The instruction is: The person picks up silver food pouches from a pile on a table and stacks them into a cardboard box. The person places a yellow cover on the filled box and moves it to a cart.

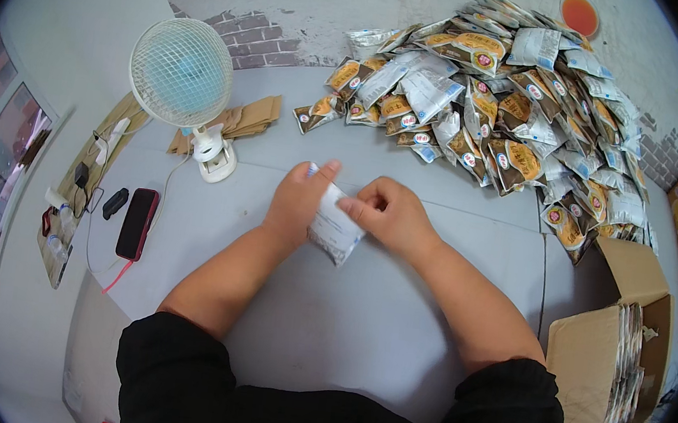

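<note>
A small sealed packet point(335, 231) hangs tilted between my two hands above the grey table point(327, 328). Its whitish printed back faces up. My left hand point(297, 206) grips the packet's left side, thumb on top and fingers beneath, out of sight. From the other side, my right hand point(399, 219) pinches the packet's right edge, its thumb across the front and its fingers curled. The thumbs look slightly blurred. Beyond my hands lies a large heap of brown, gold and silver snack packets point(515, 159), some face up, others back up.
An open cardboard box point(577, 360) at the right holds upright packets. At the left are a clip-on fan point(181, 74), flattened brown cardboard point(253, 117), a phone point(137, 224) with a cable, and a black device point(115, 203). A bowl of orange-red liquid point(579, 15) stands behind the heap.
</note>
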`<state>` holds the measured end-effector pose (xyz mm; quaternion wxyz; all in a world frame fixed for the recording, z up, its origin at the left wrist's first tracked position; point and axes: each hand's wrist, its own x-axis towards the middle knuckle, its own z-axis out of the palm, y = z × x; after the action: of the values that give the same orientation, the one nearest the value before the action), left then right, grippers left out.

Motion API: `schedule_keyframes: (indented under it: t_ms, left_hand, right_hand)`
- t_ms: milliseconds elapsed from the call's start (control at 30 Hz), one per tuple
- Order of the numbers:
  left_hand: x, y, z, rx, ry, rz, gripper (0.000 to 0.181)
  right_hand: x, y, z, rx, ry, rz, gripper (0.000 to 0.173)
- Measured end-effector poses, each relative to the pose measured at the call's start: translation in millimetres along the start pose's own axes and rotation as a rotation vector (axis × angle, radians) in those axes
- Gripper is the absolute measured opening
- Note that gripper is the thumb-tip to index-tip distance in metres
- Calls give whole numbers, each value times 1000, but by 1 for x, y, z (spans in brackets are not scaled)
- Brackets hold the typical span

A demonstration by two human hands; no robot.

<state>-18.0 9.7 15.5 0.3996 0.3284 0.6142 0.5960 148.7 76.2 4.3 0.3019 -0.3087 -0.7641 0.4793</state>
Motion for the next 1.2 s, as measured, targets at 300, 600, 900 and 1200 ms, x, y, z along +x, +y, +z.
schedule_keyframes:
  t_ms: [300,600,900,1200]
  left_hand:
    - [-10,-10,5,-418,49,5,32]
    - [-45,-8,20,-267,-67,167,29]
    - [-44,-7,27,-245,-47,130,30]
    - [-52,-23,13,167,-287,593,22]
  right_hand:
    - [-15,-14,21,-33,159,-106,43]
    - [-7,1,23,640,97,265,43]
    - [2,6,24,628,213,283,43]
    - [-6,-7,9,758,45,345,40]
